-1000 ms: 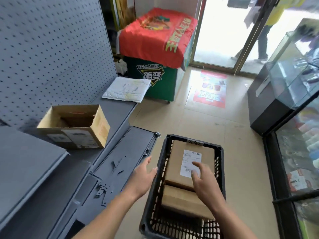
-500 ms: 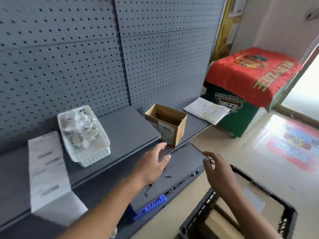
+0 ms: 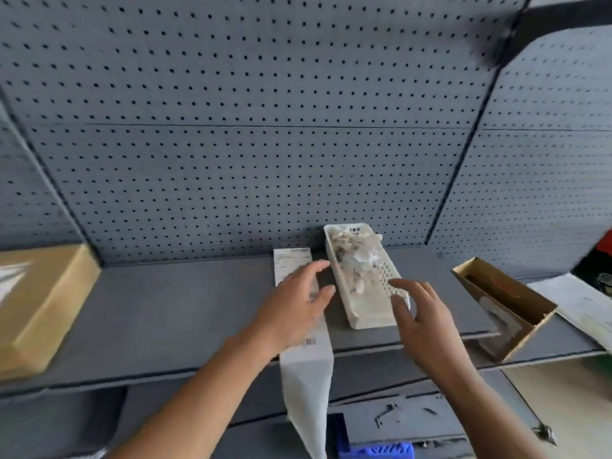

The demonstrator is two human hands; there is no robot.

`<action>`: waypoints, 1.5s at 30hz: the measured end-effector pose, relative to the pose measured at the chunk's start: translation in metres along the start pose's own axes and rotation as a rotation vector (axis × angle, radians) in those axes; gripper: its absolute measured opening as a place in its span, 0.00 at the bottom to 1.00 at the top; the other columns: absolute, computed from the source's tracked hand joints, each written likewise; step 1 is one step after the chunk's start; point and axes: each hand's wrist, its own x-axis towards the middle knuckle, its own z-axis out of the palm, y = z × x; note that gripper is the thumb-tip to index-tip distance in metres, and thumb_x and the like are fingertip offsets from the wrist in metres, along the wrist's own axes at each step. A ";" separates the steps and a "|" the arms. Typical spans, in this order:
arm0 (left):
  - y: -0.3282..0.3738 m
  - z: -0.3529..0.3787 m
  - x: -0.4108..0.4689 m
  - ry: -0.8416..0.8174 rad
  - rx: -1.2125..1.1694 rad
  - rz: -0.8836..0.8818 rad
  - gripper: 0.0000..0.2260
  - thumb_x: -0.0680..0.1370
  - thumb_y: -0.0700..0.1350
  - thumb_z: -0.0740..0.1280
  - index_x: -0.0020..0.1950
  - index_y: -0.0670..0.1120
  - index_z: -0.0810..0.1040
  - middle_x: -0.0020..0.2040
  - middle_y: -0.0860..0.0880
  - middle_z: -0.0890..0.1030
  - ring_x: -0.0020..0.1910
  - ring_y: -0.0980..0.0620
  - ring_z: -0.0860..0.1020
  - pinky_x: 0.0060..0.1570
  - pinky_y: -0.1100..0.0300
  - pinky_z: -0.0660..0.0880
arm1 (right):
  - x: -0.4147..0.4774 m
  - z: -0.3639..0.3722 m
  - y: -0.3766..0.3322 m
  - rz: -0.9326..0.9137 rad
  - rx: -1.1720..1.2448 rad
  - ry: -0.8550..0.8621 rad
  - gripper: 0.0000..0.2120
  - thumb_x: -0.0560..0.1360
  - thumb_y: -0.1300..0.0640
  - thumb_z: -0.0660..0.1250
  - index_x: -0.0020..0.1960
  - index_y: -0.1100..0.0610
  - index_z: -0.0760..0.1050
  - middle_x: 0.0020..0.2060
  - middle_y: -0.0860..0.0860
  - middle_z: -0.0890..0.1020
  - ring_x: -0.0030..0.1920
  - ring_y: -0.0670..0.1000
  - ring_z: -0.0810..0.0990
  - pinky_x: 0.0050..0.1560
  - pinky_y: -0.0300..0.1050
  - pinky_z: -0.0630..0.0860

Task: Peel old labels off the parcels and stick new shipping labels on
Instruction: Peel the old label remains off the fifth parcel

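Grey shelf (image 3: pixel 165 309) holds label strip (image 3: pixel 306 369) under left hand (image 3: pixel 294 306), basket (image 3: pixel 367 309) by right hand (image 3: pixel 424 323)

We have turned from the crate to the shelf (image 3: pixel 165 309); our left hand (image 3: pixel 294 306) now reaches over the label strip (image 3: pixel 306 369), our right hand (image 3: pixel 420 313) by the white basket (image 3: pixel 371 321), mid-frame.

Both bare forearms extend forward from the lower edge of the view. The left hand (image 3: pixel 293 309) is palm down, its fingers (image 3: pixel 313 271) spread and loosely straight, empty. The right hand (image 3: pixel 422 318) is beside it, apart from it, fingers (image 3: pixel 409 286) spread and slightly bent, also empty.
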 end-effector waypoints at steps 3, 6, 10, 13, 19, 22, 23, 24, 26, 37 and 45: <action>-0.036 -0.048 -0.013 0.072 0.016 -0.042 0.21 0.84 0.55 0.61 0.77 0.56 0.65 0.76 0.59 0.68 0.75 0.59 0.66 0.71 0.60 0.64 | 0.014 0.042 -0.046 -0.088 0.007 -0.018 0.14 0.82 0.53 0.61 0.66 0.46 0.75 0.64 0.43 0.75 0.62 0.47 0.74 0.56 0.43 0.69; -0.067 -0.089 -0.026 0.143 0.030 -0.094 0.21 0.84 0.56 0.60 0.77 0.57 0.65 0.76 0.61 0.68 0.75 0.61 0.65 0.72 0.59 0.63 | 0.023 0.078 -0.088 -0.142 0.043 -0.065 0.13 0.82 0.53 0.61 0.65 0.47 0.75 0.62 0.41 0.74 0.55 0.44 0.73 0.52 0.41 0.66; -0.100 -0.134 -0.040 0.240 0.039 -0.168 0.21 0.84 0.57 0.60 0.77 0.58 0.64 0.76 0.63 0.67 0.75 0.62 0.64 0.72 0.59 0.63 | 0.033 0.114 -0.128 -0.211 0.076 -0.144 0.13 0.82 0.51 0.60 0.64 0.43 0.73 0.62 0.37 0.73 0.49 0.41 0.76 0.52 0.44 0.70; -0.123 -0.162 -0.056 0.316 0.047 -0.234 0.21 0.84 0.57 0.60 0.77 0.59 0.64 0.76 0.63 0.67 0.75 0.61 0.63 0.73 0.57 0.64 | 0.046 0.141 -0.153 -0.259 0.097 -0.206 0.13 0.82 0.53 0.60 0.65 0.46 0.74 0.61 0.39 0.73 0.49 0.44 0.75 0.53 0.43 0.68; -0.165 -0.208 -0.093 0.455 0.119 -0.397 0.21 0.84 0.58 0.59 0.77 0.59 0.63 0.76 0.62 0.67 0.75 0.59 0.64 0.73 0.54 0.65 | 0.073 0.203 -0.196 -0.400 0.135 -0.322 0.12 0.81 0.54 0.61 0.64 0.48 0.75 0.57 0.40 0.73 0.60 0.47 0.75 0.59 0.47 0.73; -0.180 -0.224 -0.112 0.499 0.145 -0.494 0.22 0.84 0.59 0.58 0.77 0.59 0.63 0.77 0.62 0.66 0.75 0.58 0.66 0.73 0.52 0.66 | 0.082 0.231 -0.216 -0.444 0.174 -0.407 0.11 0.81 0.54 0.61 0.63 0.45 0.74 0.57 0.39 0.73 0.54 0.48 0.77 0.53 0.48 0.74; -0.184 -0.229 -0.119 0.509 0.162 -0.528 0.22 0.84 0.59 0.58 0.77 0.59 0.62 0.76 0.62 0.66 0.74 0.57 0.67 0.71 0.54 0.67 | 0.085 0.239 -0.222 -0.464 0.186 -0.430 0.12 0.81 0.53 0.61 0.63 0.45 0.74 0.57 0.39 0.73 0.53 0.49 0.77 0.53 0.48 0.75; -0.187 -0.234 -0.125 0.528 0.180 -0.561 0.22 0.84 0.59 0.58 0.78 0.58 0.62 0.76 0.62 0.66 0.73 0.57 0.69 0.71 0.55 0.68 | 0.087 0.247 -0.228 -0.484 0.199 -0.452 0.12 0.81 0.53 0.61 0.64 0.46 0.74 0.58 0.38 0.73 0.53 0.50 0.78 0.54 0.49 0.75; -0.192 -0.242 -0.138 0.574 0.219 -0.622 0.22 0.84 0.59 0.58 0.78 0.58 0.63 0.76 0.61 0.67 0.70 0.56 0.72 0.69 0.55 0.69 | 0.090 0.260 -0.240 -0.512 0.224 -0.505 0.13 0.82 0.52 0.60 0.65 0.45 0.74 0.60 0.38 0.72 0.51 0.50 0.77 0.54 0.51 0.77; -0.234 -0.284 -0.207 0.774 0.217 -0.808 0.20 0.84 0.56 0.61 0.76 0.56 0.67 0.74 0.59 0.71 0.72 0.57 0.69 0.71 0.55 0.67 | 0.070 0.313 -0.293 -0.517 0.275 -0.724 0.16 0.83 0.51 0.59 0.70 0.46 0.70 0.64 0.40 0.71 0.48 0.35 0.74 0.52 0.43 0.71; -0.288 -0.338 -0.234 0.809 0.259 -0.889 0.21 0.84 0.55 0.61 0.76 0.51 0.68 0.74 0.53 0.72 0.72 0.52 0.71 0.72 0.52 0.68 | 0.053 0.355 -0.321 -0.409 0.288 -0.752 0.18 0.83 0.53 0.59 0.72 0.47 0.67 0.66 0.41 0.71 0.48 0.38 0.75 0.56 0.41 0.68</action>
